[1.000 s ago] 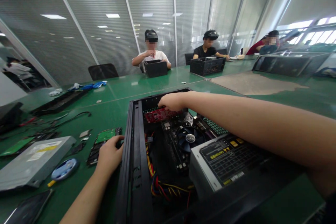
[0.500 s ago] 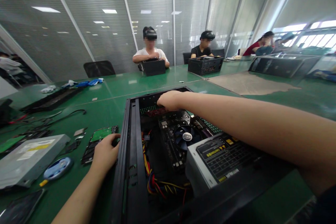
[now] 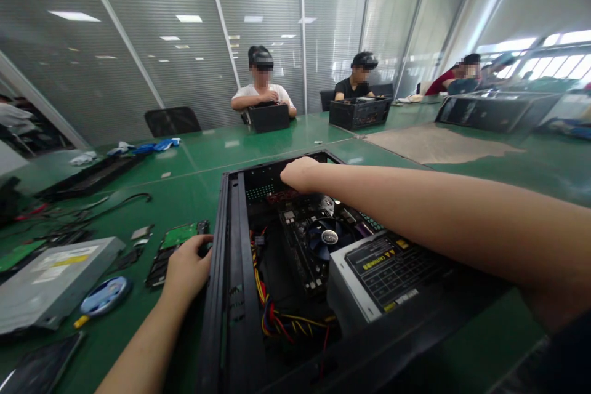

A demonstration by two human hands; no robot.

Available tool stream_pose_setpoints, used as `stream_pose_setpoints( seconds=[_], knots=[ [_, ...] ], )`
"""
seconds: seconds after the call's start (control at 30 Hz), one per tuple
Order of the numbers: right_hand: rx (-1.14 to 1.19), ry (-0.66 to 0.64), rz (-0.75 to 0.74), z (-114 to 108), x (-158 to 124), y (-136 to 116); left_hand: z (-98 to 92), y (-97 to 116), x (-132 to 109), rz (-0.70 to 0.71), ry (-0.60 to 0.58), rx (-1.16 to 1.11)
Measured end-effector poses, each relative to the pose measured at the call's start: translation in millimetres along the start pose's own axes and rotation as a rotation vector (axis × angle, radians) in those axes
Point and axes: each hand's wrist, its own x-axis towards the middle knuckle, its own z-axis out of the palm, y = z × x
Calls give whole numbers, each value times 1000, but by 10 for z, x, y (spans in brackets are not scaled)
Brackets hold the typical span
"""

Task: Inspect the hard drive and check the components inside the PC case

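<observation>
An opened black computer case lies in front of me. Inside are a motherboard, a cooling fan, a silver power supply and bundled coloured cables. My right hand reaches over the power supply to the far end of the case, fingers curled down beside a dark red circuit card. Its fingertips are hidden, so what they grip does not show. My left hand is against the case's outer left side, thumb and forefinger apart and curved, beside a green circuit board.
Left on the green table are an optical drive, a blue round object, a dark flat panel and loose cables. Across sit a person in white and a person in black, each behind a computer case.
My right hand has shifted very slightly to the right at the far end of the case. My left hand stays by the case's side; the view has moved a little.
</observation>
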Motion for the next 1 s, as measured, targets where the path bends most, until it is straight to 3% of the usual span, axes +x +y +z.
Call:
stream_pose_setpoints(
  seconds=[0.27, 1.0],
  knots=[
    [5, 7, 25, 92, 79, -84, 15, -6, 15, -9, 9, 16],
    [-54, 20, 59, 83, 75, -47, 66, -60, 7, 12, -7, 26]
  ],
)
